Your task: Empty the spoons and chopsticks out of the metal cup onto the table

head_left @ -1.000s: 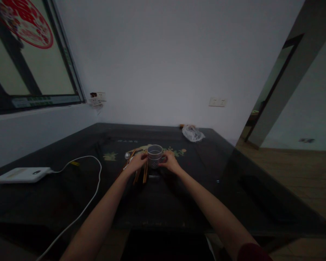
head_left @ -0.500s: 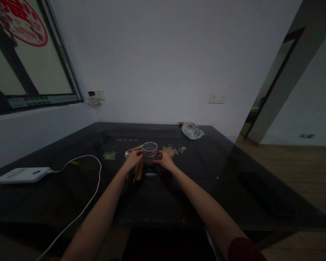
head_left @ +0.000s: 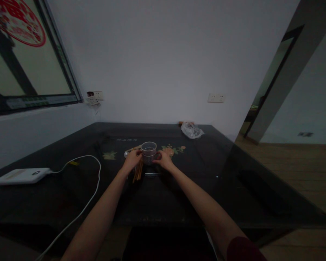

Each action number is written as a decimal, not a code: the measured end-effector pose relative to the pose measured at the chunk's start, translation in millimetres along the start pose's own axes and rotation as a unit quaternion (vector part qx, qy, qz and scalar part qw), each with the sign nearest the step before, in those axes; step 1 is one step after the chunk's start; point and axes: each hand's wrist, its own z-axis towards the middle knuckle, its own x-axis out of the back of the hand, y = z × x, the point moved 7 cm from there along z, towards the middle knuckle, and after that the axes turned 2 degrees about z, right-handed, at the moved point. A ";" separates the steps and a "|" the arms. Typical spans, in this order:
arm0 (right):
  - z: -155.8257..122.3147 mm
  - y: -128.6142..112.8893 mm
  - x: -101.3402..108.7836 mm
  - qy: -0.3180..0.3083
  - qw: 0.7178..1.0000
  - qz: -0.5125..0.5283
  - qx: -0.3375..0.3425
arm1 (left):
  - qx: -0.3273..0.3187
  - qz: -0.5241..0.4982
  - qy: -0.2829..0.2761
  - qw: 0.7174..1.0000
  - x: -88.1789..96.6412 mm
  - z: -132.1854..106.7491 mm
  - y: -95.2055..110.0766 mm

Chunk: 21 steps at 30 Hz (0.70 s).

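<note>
A grey, cup-shaped container (head_left: 149, 153) with a pale rim and a pierced-looking lower wall stands upright between my hands. My left hand (head_left: 133, 160) pinches its left side with fingertips and thumb. On the opposite side, my right hand (head_left: 163, 160) grips the wall the same way. Whether its base touches the table cannot be told. Several wooden chopsticks (head_left: 137, 172) lie beside and partly behind my left hand, their far ends hidden. Just beyond that hand is the shiny round head of a spoon (head_left: 126, 154), with pale sticks (head_left: 133, 148) near it.
The dark glossy table (head_left: 201, 203) carries a white power bank (head_left: 22, 175) at left, its white cable (head_left: 98, 181) curving toward the front edge. A crumpled clear plastic bag (head_left: 191, 130) lies at the back. A dark flat object (head_left: 262, 192) rests at right.
Both hands keep their hold on the container. The whole view has shifted very slightly; nothing else has visibly moved.
</note>
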 end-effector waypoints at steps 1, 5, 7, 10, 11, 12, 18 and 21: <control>-0.6 -0.1 0.4 -0.002 1.000 0.001 0.002 | 0.003 0.007 0.003 1.000 1.6 -0.8 0.5; -7.3 0.2 9.1 -0.005 1.000 0.009 0.012 | 0.037 0.008 0.039 0.999 15.1 -4.1 0.1; -13.5 0.1 18.9 0.000 1.000 0.018 0.021 | 0.042 -0.003 0.085 0.995 29.3 -7.6 4.3; -25.1 0.8 36.8 0.001 0.999 0.049 0.010 | 0.026 -0.039 0.197 0.979 58.4 -19.2 22.2; -29.4 0.4 42.5 -0.003 0.998 0.065 0.001 | 0.011 -0.064 0.232 0.971 66.8 -24.9 31.7; -33.7 -1.6 48.0 -0.008 0.996 0.084 -0.005 | -0.007 -0.094 0.250 0.964 71.6 -30.2 43.0; -63.3 -36.1 88.0 0.089 0.969 0.223 0.062 | -0.030 -0.350 0.116 0.929 14.4 -55.0 123.0; -81.1 -42.6 93.9 0.167 0.946 0.261 0.092 | 0.020 -0.528 0.006 0.849 -52.7 -64.9 148.2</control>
